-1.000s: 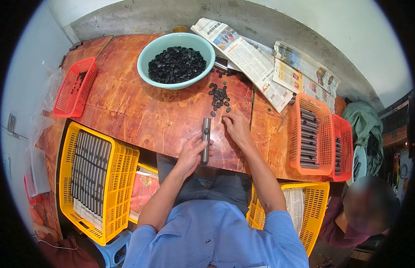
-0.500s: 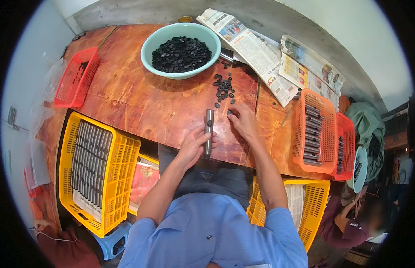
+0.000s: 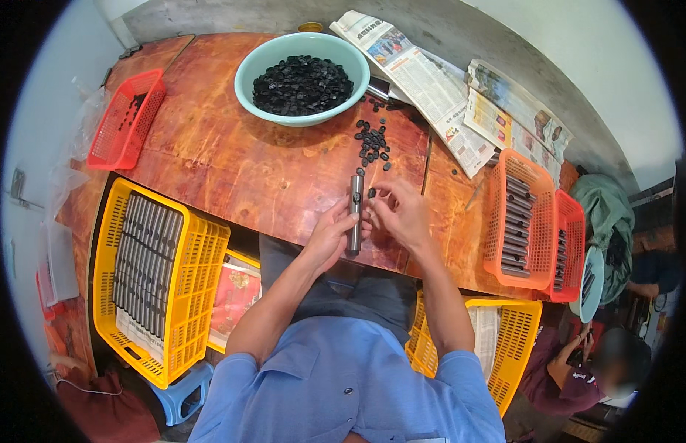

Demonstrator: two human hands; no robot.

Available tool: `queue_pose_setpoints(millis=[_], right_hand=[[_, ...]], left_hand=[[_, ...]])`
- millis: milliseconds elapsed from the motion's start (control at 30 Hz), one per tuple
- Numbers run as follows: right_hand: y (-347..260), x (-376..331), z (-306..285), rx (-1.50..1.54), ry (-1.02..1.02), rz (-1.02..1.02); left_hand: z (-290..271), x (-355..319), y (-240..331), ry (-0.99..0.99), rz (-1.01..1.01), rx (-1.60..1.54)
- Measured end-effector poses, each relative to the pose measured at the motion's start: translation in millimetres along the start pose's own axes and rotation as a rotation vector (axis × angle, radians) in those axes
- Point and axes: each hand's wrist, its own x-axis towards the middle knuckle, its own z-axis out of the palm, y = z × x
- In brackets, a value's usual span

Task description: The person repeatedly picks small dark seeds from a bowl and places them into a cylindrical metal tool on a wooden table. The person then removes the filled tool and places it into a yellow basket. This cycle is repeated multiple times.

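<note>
My left hand (image 3: 329, 238) grips a grey metal tube (image 3: 355, 213) that stands on end at the near edge of the reddish wooden table (image 3: 210, 159). My right hand (image 3: 399, 214) is beside the tube's upper part, its fingertips closed on a small black piece (image 3: 371, 193). A loose heap of small black pieces (image 3: 373, 143) lies just beyond the hands. A teal bowl (image 3: 302, 68) full of the same black pieces stands at the table's far side.
A yellow crate (image 3: 154, 273) with grey tubes stands low at left, a red basket (image 3: 127, 118) on the far left of the table. Orange (image 3: 521, 221) and red (image 3: 567, 247) baskets of tubes sit at right, newspapers (image 3: 431, 77) behind. Another person (image 3: 586, 373) sits at lower right.
The hands and the tube stay in much the same place. My right hand has drawn in toward the tube's top. The view has shifted slightly.
</note>
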Motion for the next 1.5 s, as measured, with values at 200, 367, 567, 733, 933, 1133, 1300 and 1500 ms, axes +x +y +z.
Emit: queue_pose_setpoints(millis=[200,367,567,733,933,1133,1300,1500], right_hand=[[-5.8,-10.7,11.3,-0.105,0.010,-0.221],[-9.9,-12.2,12.0,-0.254,0.041,-0.338],[-2.9,-18.8,19.1,-0.336,0.133,-0.472],[-7.7,-31.1,22.9,-0.210,0.151,-0.422],[-4.2,-28.5,10.6,0.509,0.052,0.293],[0.0,-36.3,11.4,0.665,-0.056,0.379],[7.2,-40.8,10.4,0.664,-0.078,0.378],[-1.1,-36.4,-5.4,0.768,-0.061,0.372]], left_hand=[[6.9,-2.1,-4.0,0.024,0.012,0.008],[8.0,-6.2,-2.9,0.039,0.023,-0.009],[4.2,-6.7,-9.8,0.055,0.062,-0.025],[8.6,-12.2,-4.7,0.123,-0.024,0.054],[27.9,-24.2,2.9,0.068,-0.217,0.223],[24.6,-28.3,1.8,0.026,-0.278,0.243],[23.6,-29.5,-1.1,0.000,-0.229,0.300],[28.0,-25.0,2.9,-0.060,-0.169,0.433]])
